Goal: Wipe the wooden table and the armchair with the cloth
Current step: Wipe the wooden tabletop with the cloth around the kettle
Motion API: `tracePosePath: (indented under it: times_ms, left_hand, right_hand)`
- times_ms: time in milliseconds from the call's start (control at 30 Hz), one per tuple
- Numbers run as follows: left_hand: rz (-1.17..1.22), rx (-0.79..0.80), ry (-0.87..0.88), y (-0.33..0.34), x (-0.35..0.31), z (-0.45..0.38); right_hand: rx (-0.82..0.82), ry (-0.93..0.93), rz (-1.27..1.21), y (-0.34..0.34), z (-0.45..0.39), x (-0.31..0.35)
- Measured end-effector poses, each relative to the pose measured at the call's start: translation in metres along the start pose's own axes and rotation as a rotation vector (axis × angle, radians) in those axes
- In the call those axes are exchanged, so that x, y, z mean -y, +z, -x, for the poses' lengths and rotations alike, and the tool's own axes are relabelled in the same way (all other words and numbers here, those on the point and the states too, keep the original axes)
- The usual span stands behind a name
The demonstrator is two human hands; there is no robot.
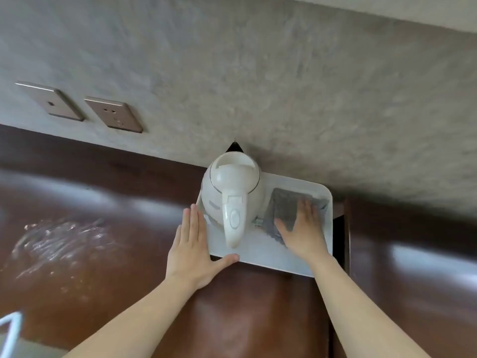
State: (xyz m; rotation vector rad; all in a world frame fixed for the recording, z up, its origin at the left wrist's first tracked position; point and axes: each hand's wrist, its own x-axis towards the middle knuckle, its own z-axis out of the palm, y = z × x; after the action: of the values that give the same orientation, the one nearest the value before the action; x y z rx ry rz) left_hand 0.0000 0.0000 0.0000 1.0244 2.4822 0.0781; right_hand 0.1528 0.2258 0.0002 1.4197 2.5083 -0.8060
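Left hand (192, 248): you press it flat, fingers spread, steadying the white rectangular tray (268, 257).
Right hand (303, 228): you press it flat on the grey folded cloth (286, 205), wiping beside the white plastic kettle (232, 195).

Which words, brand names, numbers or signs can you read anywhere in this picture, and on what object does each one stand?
None can be read.
Kettle: a faint grey mark low on its side, too blurred to read.
Small packet on the tray beside the cloth: print too small to read.
Wall socket and switch plate: only holes and a dot, no text.
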Motion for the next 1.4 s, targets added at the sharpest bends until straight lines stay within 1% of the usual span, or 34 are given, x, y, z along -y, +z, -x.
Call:
tracePosePath:
  times_ms: [133, 233, 300, 500, 567, 633, 667, 767, 833, 900, 967, 1100, 1167, 1267, 1400]
  left_hand:
    - [-0.005, -0.054, 0.019, 0.007, 0.003, -0.004]
    - [0.006, -0.073, 0.041, 0.009, 0.003, -0.005]
    - [-0.003, -0.082, 0.048, 0.01, 0.004, -0.004]
    - [0.003, -0.102, 0.052, 0.011, 0.002, -0.004]
    - [-0.005, -0.099, 0.047, 0.012, 0.002, -0.004]
    - [-0.014, -0.086, 0.039, 0.012, 0.002, -0.003]
    - [-0.013, -0.075, 0.034, 0.011, 0.001, -0.003]
    - [-0.008, -0.023, 0.03, 0.005, 0.002, -0.003]
    - [0.003, 0.021, 0.035, -0.001, 0.002, -0.001]
    - [0.01, 0.026, 0.039, -0.009, 0.004, 0.005]
    - [0.002, -0.006, 0.051, -0.019, 0.006, 0.016]
    - [-0.031, -0.03, 0.04, -0.048, 0.022, 0.054]
    - [-0.015, -0.039, 0.007, -0.063, 0.038, 0.076]
    - [0.021, -0.06, -0.061, -0.082, 0.072, 0.108]
    - [0.01, -0.084, -0.15, -0.101, 0.133, 0.144]
  right_hand:
    - [0.003, 0.081, 0.109, 0.013, -0.015, 0.002]
    - [-0.034, 0.086, 0.159, 0.029, -0.014, 0.004]
    - [-0.081, 0.071, 0.141, 0.035, -0.01, 0.005]
    - [-0.143, -0.029, 0.157, 0.046, -0.002, 0.007]
    - [-0.158, -0.049, 0.126, 0.046, 0.0, 0.008]
    - [-0.16, -0.062, 0.032, 0.042, 0.005, 0.006]
    - [-0.147, -0.048, -0.053, 0.038, 0.008, 0.006]
    - [-0.078, 0.1, -0.385, 0.019, 0.018, 0.007]
    - [-0.074, 0.16, -0.583, 0.008, 0.026, 0.01]
    - [-0.081, 0.145, -0.653, -0.001, 0.037, 0.015]
    - [-0.095, 0.139, -0.711, -0.007, 0.049, 0.024]
    - [-0.13, 0.164, -0.902, -0.028, 0.075, 0.056]
    - [-0.203, 0.144, -0.915, -0.044, 0.09, 0.079]
    - [-0.366, 0.061, -0.844, -0.069, 0.118, 0.12]
    - [-0.36, -0.082, -0.832, -0.082, 0.152, 0.18]
